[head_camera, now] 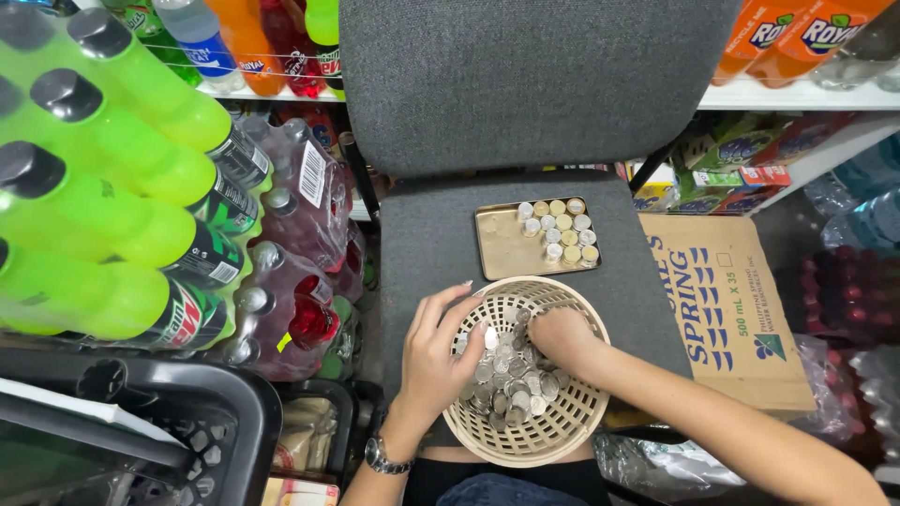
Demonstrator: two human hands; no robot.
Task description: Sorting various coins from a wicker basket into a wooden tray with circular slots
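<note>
Both hands are down in the basket (562, 426), low in the middle of the frame. Right hand (561, 335) is curled, its grip closed over coins (511, 384), though the fingertips are buried and I cannot tell how many it has. Left hand (439, 351) rests on the near rim with fingers loosely bent, touching the heap; whether it pinches a coin I cannot tell. Silver coins lie loose in the basket's bottom. Just above it, on the grey chair seat (422, 234), sits a brass tray (506, 248) with short coin stacks (559, 230) packed in its upper right corner. A cardboard box (727, 309) lies at right, green bottles (103, 187) at upper left, a black shopping basket (169, 412) at lower left.

I'd judge the stacks the weak point: a sleeve or knuckle brushing the tray would topple them. The basket overhangs the seat's front edge, so a hard push could tip it.
</note>
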